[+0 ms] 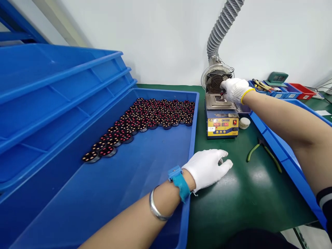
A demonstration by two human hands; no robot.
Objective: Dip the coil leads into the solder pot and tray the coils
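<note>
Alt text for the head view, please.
White-gloved right hand at the top of a yellow-and-blue machine, a grey duct hose rising behind it. The gloved left hand is over a green table, forearm crossing a blue tray of round black parts.

Plain white wall point(160, 45), glossy green tabletop point(223, 214), pale reflected light point(258, 176)

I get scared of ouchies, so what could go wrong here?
The right hand is at the metal top of the yellow-and-blue machine; if that top is hot, the hand could get burned. The pliers lie with handles spread on the green table, so they might get knocked.
</note>
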